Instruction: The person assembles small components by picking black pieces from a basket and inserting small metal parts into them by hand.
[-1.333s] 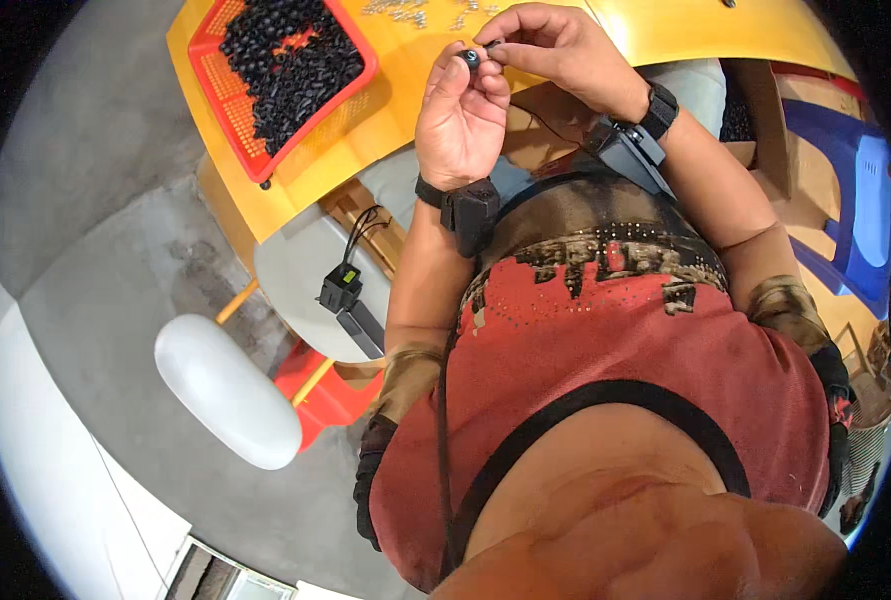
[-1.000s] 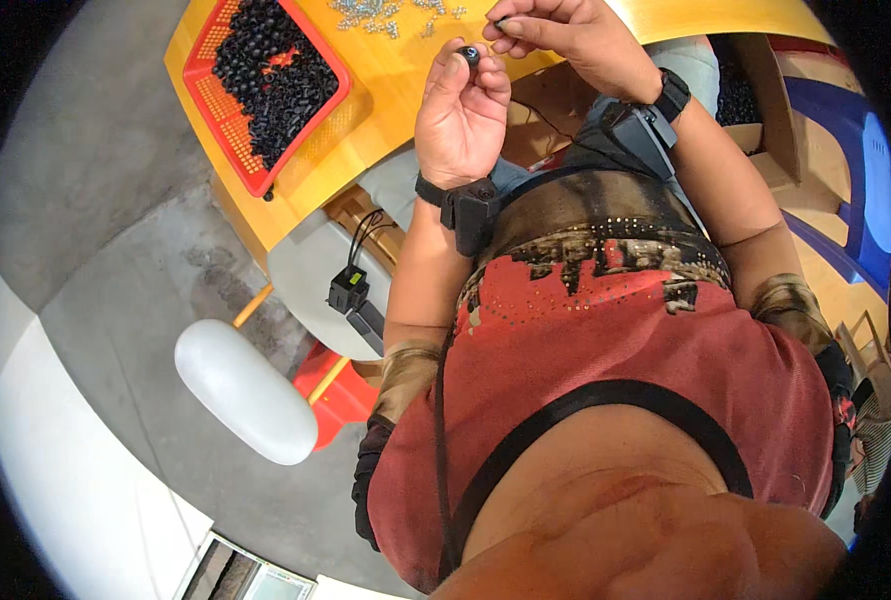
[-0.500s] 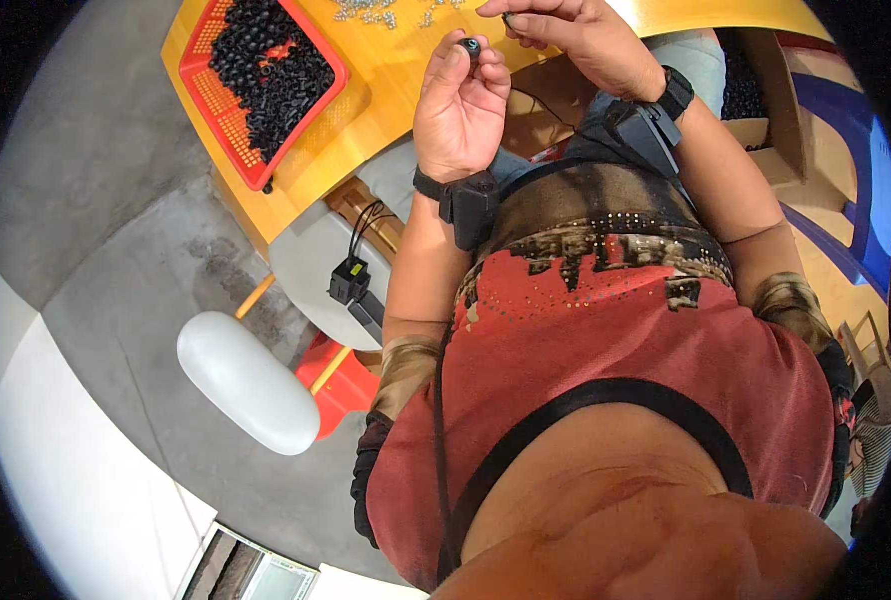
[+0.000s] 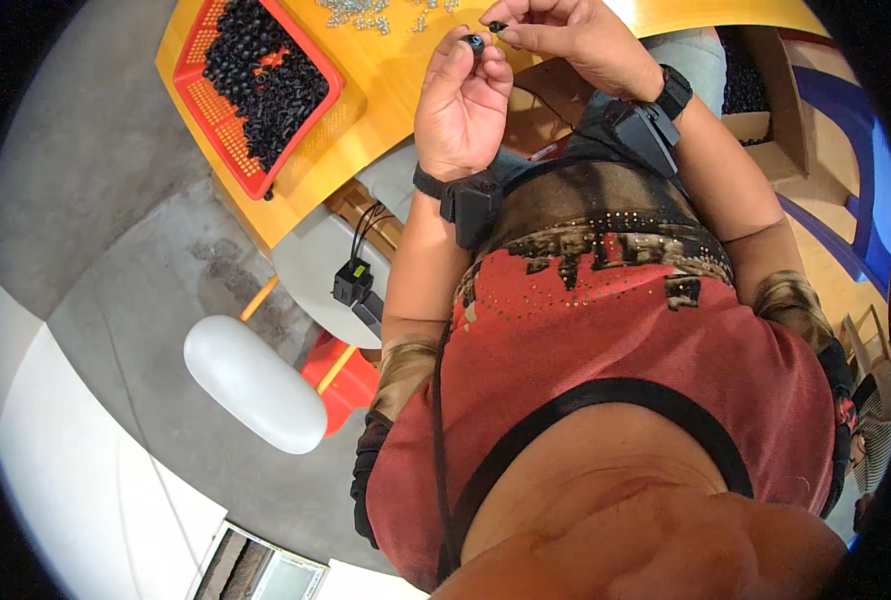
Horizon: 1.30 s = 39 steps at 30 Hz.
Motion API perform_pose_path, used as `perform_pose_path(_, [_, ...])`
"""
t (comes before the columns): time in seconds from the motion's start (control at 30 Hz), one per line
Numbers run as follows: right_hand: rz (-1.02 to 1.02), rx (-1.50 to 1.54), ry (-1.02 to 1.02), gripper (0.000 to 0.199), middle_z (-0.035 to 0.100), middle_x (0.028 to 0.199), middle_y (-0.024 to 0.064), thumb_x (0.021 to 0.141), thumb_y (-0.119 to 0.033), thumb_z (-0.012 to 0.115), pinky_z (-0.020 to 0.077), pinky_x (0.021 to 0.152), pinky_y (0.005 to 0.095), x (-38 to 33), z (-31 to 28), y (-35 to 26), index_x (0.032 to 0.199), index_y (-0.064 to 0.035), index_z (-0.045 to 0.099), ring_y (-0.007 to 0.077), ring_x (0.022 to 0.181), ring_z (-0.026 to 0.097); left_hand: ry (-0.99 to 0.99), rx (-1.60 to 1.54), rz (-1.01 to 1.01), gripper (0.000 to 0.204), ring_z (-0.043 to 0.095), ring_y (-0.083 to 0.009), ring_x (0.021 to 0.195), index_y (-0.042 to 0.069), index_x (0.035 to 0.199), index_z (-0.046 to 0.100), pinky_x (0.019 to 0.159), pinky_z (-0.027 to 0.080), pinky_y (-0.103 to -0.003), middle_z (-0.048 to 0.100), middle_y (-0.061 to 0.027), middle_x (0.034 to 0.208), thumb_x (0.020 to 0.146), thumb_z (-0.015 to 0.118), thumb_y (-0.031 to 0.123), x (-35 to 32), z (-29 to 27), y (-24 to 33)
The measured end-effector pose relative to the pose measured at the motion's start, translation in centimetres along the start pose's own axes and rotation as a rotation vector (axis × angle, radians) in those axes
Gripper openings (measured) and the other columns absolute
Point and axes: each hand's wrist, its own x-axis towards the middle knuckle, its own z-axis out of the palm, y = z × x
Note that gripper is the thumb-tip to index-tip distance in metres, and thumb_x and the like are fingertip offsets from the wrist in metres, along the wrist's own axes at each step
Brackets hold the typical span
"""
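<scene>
Holding two small parts up at chest height, above the near edge of the yellow table (image 4: 386, 90): we log them first. Left hand (image 4: 458, 110): fingertips pressed together on a small black cap with a blue centre (image 4: 477, 41). Right hand (image 4: 576, 40): thumb and forefinger pinching a tiny dark piece (image 4: 497, 26), too small to name. The two parts sit just beside each other, apart or barely touching; we cannot tell which.

Risk, as we judge it: both items are held only at the fingertips, so a slight slip or a misaligned push could pop one loose, and it would drop between table and lap to the grey floor (image 4: 116, 190).

Surroundings:
- red plastic basket (image 4: 211, 130) on the table's left part, heaped with black parts (image 4: 266, 80).
- scatter of small silvery pieces (image 4: 366, 12) at the table's far edge, near the hands.
- black wrist units strapped on both forearms (image 4: 476, 205).
- black plug and cable (image 4: 351, 280) under the table edge.
- white rounded object (image 4: 256, 385) and a red stool (image 4: 351, 375) on the floor.
- cardboard box (image 4: 776, 110) on the right, with dark contents.

Nothing stands between the hands and the basket.
</scene>
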Motion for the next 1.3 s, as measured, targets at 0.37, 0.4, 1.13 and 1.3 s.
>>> perform_pose_path(0.37, [0.206,-0.138,0.215,0.019,0.072,0.102,0.0054,0.097,-0.003,0.061,0.0548,0.079,0.0244,-0.3,0.8,-0.9,0.113,0.0016,0.068,0.0105,0.088,0.067,0.015,0.001,-0.014,0.018,0.064,-0.0189,0.092,0.004,0.114,0.063,0.083,0.053,-0.03,0.068,-0.0098,0.103,0.096,0.061,0.004,0.2,0.3,-0.3])
perform_pose_path(0.4, [0.201,-0.16,0.206,0.018,0.072,0.102,0.005,0.097,-0.003,0.061,0.0545,0.079,0.0242,-0.3,0.7,-0.9,0.113,0.0013,0.068,0.0102,0.088,0.066,0.017,0.004,-0.018,0.018,0.064,-0.0187,0.092,0.004,0.113,0.063,0.083,0.053,-0.029,0.068,-0.0098,0.103,0.096,0.061,0.004,0.2,0.4,-0.3])
perform_pose_path(1.13, [-0.622,-0.388,-0.046,0.015,0.07,0.098,0.0042,0.094,-0.003,0.064,0.0516,0.077,0.0231,0.4,0.5,1.0,0.108,0.0037,0.068,0.0096,0.088,0.065,0.031,0.166,0.137,0.022,0.064,-0.0178,0.093,0.004,0.117,0.062,0.085,0.054,-0.029,0.068,-0.0088,0.105,0.095,0.064,0.004,-0.4,0.5,-0.3])
perform_pose_path(1.3, [0.034,-0.337,0.239,0.016,0.07,0.097,0.0056,0.094,-0.001,0.064,0.0542,0.076,0.0227,-1.2,3.2,-1.4,0.109,0.0036,0.067,0.0108,0.087,0.067,0.025,0.216,0.152,0.024,0.064,-0.0175,0.093,0.004,0.118,0.062,0.085,0.054,-0.029,0.067,-0.0083,0.105,0.095,0.063,0.004,-0.7,0.5,0.0])
